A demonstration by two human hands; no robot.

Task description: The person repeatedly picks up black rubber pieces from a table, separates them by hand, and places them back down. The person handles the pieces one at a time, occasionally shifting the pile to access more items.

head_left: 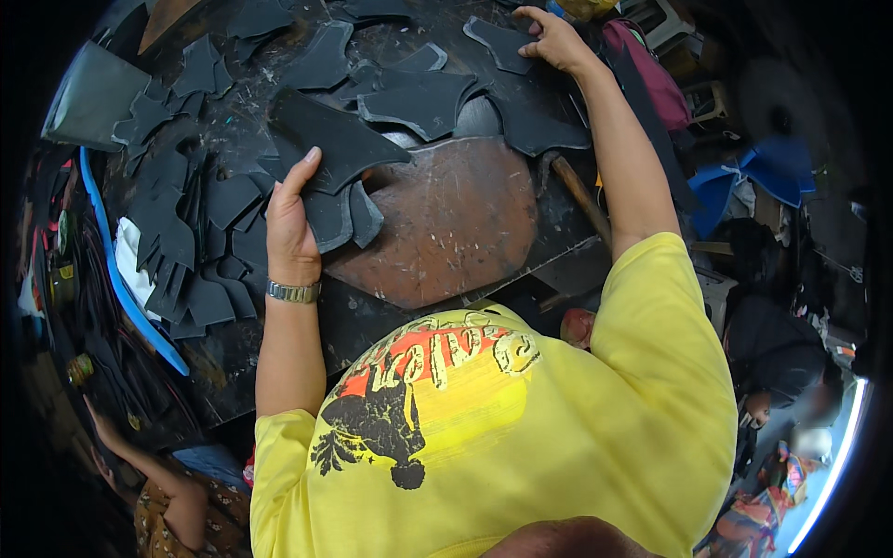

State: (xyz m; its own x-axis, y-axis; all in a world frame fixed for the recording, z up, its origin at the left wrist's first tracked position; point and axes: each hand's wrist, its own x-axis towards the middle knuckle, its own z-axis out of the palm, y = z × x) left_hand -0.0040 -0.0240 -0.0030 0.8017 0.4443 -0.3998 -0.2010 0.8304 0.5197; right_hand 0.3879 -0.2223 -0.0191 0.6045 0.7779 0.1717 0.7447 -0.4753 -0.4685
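Yellow shirt [595, 409] at six o'clock; left hand [294, 223] pinches a black piece [339, 139] at eleven; right hand [556, 42], at one, touches a grey-edged piece [498, 45], grip unclear. Sorting seems unfinished: loose pieces [414, 100] at twelve.

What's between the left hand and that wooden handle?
In the head view: dark cut pieces beside the left hand, then the brown board, before the wooden handle.

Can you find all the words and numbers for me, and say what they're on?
Yellow shirt: large, pale, dark-edged lettering, partly over red; I don't copy printed words.
Black piece in the left hand: a faint pale mark, too small to read.
Wide black piece beyond it: a small pale mark, too small to read.
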